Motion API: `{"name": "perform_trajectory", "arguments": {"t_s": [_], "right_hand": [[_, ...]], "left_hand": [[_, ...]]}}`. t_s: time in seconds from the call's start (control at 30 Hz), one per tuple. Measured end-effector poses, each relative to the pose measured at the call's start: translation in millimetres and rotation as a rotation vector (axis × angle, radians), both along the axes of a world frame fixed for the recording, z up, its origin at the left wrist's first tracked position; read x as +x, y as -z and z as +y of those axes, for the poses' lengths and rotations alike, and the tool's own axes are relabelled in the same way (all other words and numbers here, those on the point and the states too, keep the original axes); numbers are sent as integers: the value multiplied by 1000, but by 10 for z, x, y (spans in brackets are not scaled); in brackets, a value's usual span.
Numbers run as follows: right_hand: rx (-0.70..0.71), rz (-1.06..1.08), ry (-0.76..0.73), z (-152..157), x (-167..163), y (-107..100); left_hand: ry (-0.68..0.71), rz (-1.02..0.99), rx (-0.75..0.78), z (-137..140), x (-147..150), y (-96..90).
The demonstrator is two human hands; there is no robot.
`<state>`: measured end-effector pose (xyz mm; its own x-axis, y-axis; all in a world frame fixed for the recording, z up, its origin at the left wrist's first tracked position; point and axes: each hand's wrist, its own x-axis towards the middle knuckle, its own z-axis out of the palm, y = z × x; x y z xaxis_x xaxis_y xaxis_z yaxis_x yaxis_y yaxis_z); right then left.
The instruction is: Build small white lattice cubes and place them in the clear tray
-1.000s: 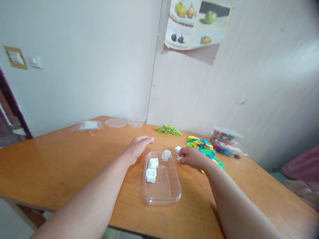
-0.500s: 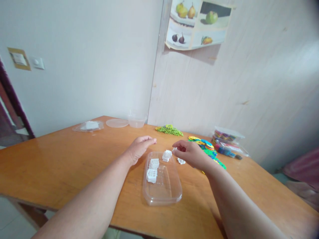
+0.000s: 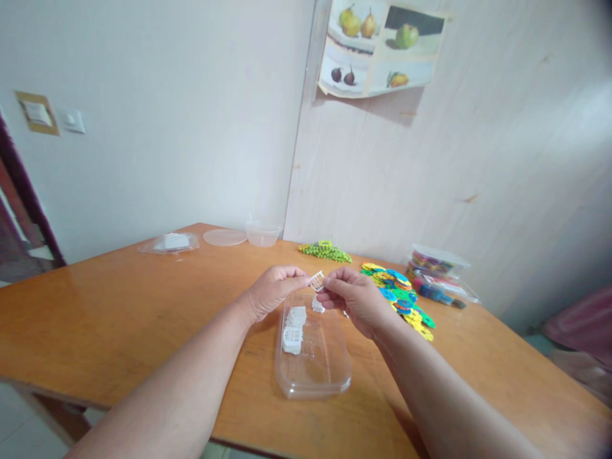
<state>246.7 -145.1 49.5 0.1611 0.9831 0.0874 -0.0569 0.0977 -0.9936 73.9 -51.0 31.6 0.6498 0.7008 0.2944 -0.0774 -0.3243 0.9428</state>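
A small white slotted plastic piece [image 3: 317, 280] is pinched between both hands above the far end of a clear plastic box [image 3: 325, 363]. The fingers of my left hand [image 3: 272, 290] hold its left edge, and my right hand [image 3: 356, 296] grips its right side. Inside the box, two stacks of similar white pieces [image 3: 292, 340] lie along the left wall. Another small white stack [image 3: 317, 305] sits at the box's far end, partly covered by my right fingers. A bit of white shows under my right hand, mostly hidden.
Colourful flat discs [image 3: 404, 299] are heaped to the right of my right hand. Green pieces [image 3: 325, 252] lie near the wall. Clear boxes with coloured contents [image 3: 440, 280] stand at the right; a clear tub [image 3: 262, 234], round lid [image 3: 224, 237] and clear package [image 3: 172, 242] sit at the back left.
My right hand has moved left with a white piece to meet my left hand. My left fingers, empty before, now hold the piece too.
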Motion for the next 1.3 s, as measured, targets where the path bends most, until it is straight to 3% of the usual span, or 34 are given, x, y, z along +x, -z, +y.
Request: {"name": "perform_trajectory", "arguments": {"t_s": [0.13,0.23,0.33,0.4,0.5,0.77,1.0,1.3], "right_hand": [[51,-184,-38,-24,-26,17],[165,-523,-18,-53,-19,19],[287,-837,96,-72,-3,16],[364,-951,141,-82,6,3],[457,-1069,96,-105,15,-35],[387,-1130,5,-141,21,-74],[365,-1299,-107,-211,-102,-61],[330,-1404,-165,-218,-199,-59]], "left_hand": [[13,-16,4,11,-4,2],[22,-24,-20,16,-6,0],[12,-35,-37,6,-8,-6],[10,-41,-41,-4,-12,-13],[27,-25,-23,-12,-21,-23],[5,45,2,-3,-19,-17],[-208,9,80,91,-30,-7],[-222,31,43,140,-20,56]]}}
